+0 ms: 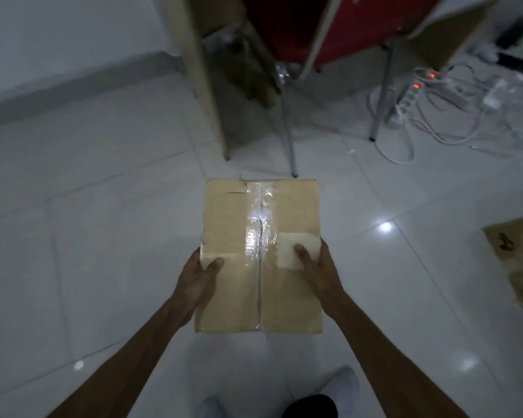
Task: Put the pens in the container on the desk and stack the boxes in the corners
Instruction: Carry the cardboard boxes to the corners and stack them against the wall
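Observation:
A taped brown cardboard box [233,224] is held above the white tiled floor in the middle of the view. My left hand [198,276] grips its left edge, thumb on top. My right hand [316,267] grips the right edge, thumb on a torn pale label patch. Clear tape runs down the box's centre seam. A second cardboard box [517,260], torn and marked, lies on the floor at the right edge. No pens or container are in view.
A desk side panel [203,86] and a red chair [360,25] on metal legs stand ahead. More cardboard [254,73] sits under the desk. Power strips and tangled white cables [435,101] lie on the floor at the upper right. A wall skirting [73,86] runs at left.

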Demonstrator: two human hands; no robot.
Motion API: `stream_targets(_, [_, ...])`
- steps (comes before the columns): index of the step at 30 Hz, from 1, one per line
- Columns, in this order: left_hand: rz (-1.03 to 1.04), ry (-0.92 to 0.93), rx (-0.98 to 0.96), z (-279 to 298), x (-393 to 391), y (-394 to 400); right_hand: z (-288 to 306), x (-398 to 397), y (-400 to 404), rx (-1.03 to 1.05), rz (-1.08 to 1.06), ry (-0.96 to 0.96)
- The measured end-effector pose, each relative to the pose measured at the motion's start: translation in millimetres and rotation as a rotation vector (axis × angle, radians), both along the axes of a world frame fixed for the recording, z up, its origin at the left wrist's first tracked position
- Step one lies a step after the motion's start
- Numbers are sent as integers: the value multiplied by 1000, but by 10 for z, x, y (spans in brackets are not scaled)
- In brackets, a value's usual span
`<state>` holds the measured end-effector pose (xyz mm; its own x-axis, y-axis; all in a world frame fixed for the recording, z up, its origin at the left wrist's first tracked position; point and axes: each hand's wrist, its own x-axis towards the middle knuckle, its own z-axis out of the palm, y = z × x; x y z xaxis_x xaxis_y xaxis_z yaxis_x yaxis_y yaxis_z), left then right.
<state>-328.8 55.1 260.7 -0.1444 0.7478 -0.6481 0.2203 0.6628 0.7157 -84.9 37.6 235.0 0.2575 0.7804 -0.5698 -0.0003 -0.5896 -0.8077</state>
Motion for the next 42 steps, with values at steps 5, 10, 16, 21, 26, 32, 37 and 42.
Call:
stream_targets(5, [149,20,52,407,-1134,-276,367,-1148,228,42,202,-35])
stream_targets(10, [259,18,66,733,-2224,-543,695,-2251,396,41,397,-27])
stream_targets(16, [398,14,100,1138,-3385,-688,1073,-3550,624,65,551,-38])
stream_targets(21, [472,34,108,1425,-4184,-585,1323,-4464,978,95,680,-64])
stream_targets(26, [528,69,115,1503,-4870,-244,1451,-5258,1510,109,783,-98])
stream_targets(32, [589,64,104,1437,-5815,608,1424,-6292,2455,95,882,-106])
stream_targets(37, [636,28,115,1336,-6377,1225,1347,-6933,3178,89,944,-135])
stream_targets(42, [693,-7,127,1181,-7007,1791,1272,-7691,3865,87,966,-172])
